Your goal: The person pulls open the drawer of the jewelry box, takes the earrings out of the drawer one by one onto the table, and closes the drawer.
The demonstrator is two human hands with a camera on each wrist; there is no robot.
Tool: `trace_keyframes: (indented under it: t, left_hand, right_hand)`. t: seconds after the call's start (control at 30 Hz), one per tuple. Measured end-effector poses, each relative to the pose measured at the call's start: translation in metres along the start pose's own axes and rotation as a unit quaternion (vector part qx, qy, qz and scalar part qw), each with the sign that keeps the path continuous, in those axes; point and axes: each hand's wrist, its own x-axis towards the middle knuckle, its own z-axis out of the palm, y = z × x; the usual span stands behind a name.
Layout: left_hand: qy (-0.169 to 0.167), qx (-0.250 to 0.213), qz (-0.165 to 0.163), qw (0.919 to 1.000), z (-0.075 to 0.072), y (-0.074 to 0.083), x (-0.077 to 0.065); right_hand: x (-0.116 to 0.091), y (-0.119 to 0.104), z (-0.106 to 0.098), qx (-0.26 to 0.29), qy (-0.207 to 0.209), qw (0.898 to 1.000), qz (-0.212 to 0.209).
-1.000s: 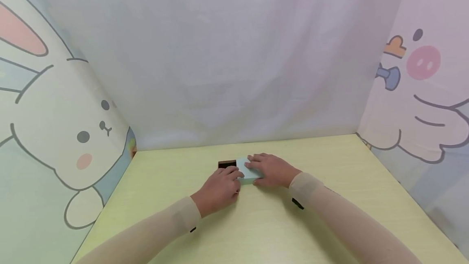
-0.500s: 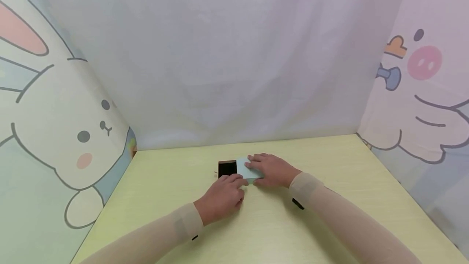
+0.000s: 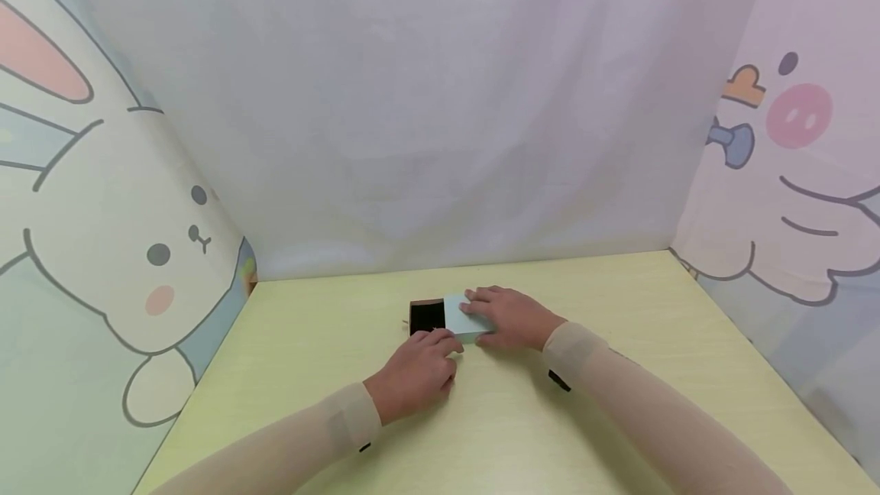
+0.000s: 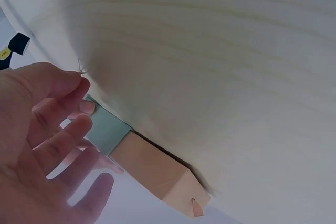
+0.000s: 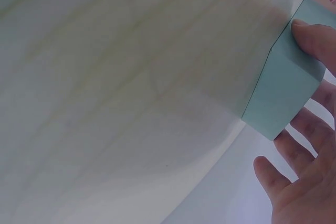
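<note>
A small drawer-style gift box lies on the table, its pale mint sleeve (image 3: 457, 317) at the right and its pinkish-brown drawer (image 4: 152, 166) pulled partway out leftward. Black lining (image 3: 428, 315) shows inside the drawer, and a small ribbon tab (image 4: 197, 208) sticks out at its end. My right hand (image 3: 516, 321) grips the sleeve, thumb on the near side and fingers over the top. Just in front of the box, my left hand (image 3: 415, 374) pinches a tiny, thin, wire-like silvery piece (image 4: 82, 68) between thumb and index finger. Its exact kind I cannot tell.
The box stands on a pale yellow wood-grain table (image 3: 330, 334). A whitish cloth (image 3: 440, 113) hangs behind the table's far edge. Side panels with a cartoon rabbit (image 3: 124, 266) and a cartoon chick (image 3: 791, 197) border it left and right.
My left hand has drawn back from over the drawer, nearer to me and slightly right, uncovering more of the black lining. The right hand and box have stayed in place.
</note>
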Motion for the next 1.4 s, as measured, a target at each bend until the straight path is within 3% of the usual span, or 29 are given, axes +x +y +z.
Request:
trace_keyframes:
  t: [0.2,0.6,0.87,1.1,1.4]
  left_hand:
    - [0.009,0.005,0.002,0.9999,0.000,0.000,-0.001]
    - [-0.014,-0.014,-0.013,0.9997,-0.003,-0.005,0.003]
    - [0.015,-0.025,-0.042,0.9987,-0.006,-0.028,0.011]
    - [0.042,-0.058,-0.087,0.9937,-0.003,-0.054,0.013]
    - [0.011,-0.081,-0.126,0.9886,0.001,-0.075,0.014]
  right_hand:
    - [0.001,0.001,0.001,-0.004,-0.002,1.000,0.001]
    - [0.001,-0.002,-0.002,-0.003,-0.014,1.000,0.007]
    - [0.000,-0.002,-0.002,-0.001,-0.003,1.000,-0.002]
    - [0.000,-0.001,0.000,-0.002,0.004,1.000,-0.006]
    - [0.001,0.000,0.000,-0.010,0.011,1.000,-0.010]
